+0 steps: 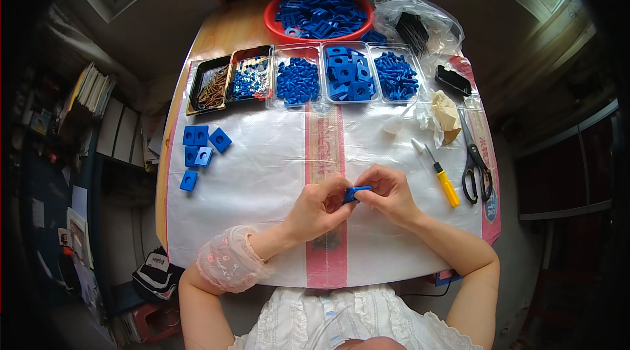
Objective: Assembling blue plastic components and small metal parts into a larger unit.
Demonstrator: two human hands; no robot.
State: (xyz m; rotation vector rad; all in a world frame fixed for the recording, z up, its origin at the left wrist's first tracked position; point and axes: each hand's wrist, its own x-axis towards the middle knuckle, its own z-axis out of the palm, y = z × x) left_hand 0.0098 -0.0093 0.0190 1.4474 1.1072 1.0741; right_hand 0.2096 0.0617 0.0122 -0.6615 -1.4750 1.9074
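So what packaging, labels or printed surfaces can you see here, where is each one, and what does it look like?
Woven plastic sheet: covers the table, white, with a red printed stripe down the middle.
Round blue emblem: on the sheet's right edge, beside the scissors.
Clear plastic bag: back right, crumpled, holding dark parts.
No screens visible.

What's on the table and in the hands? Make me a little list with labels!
left hand: pinching a small blue piece
right hand: pinching the same piece
table left: five blue square blocks
table back: clear trays of blue parts, red bowl of blue parts
table right: yellow-handled screwdriver, black scissors
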